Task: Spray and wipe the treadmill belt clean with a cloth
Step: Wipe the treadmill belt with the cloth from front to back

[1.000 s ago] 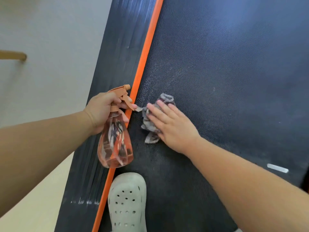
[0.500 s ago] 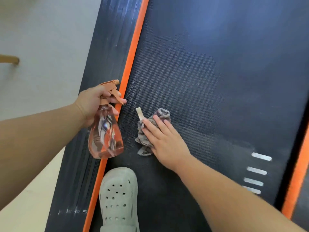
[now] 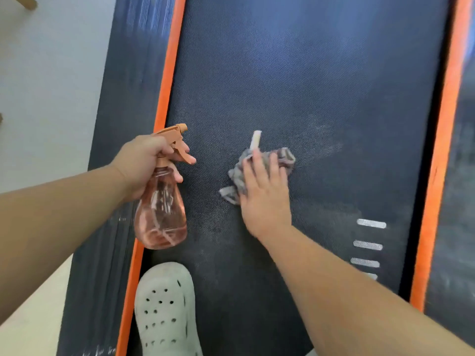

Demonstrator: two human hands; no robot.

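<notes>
The dark textured treadmill belt (image 3: 308, 86) fills the middle of the view. My right hand (image 3: 264, 196) presses flat on a crumpled grey cloth (image 3: 282, 158) with a pale tag, near the belt's middle. My left hand (image 3: 144, 165) grips the neck of a clear orange spray bottle (image 3: 162, 217), a finger on its trigger, nozzle pointing right over the belt's left part. Faint damp streaks show on the belt around the cloth.
Orange strips (image 3: 167, 80) run along both belt edges, with ribbed black side rails (image 3: 123, 86) outside them. My foot in a white perforated clog (image 3: 167, 309) stands on the belt's near left. White stripe marks (image 3: 370, 235) sit at the right. Pale floor (image 3: 46, 73) lies left.
My right hand has slid the cloth rightward from the left orange strip toward the belt's middle. The bottle has stayed in my left hand. The view has shifted right, showing the right edge.
</notes>
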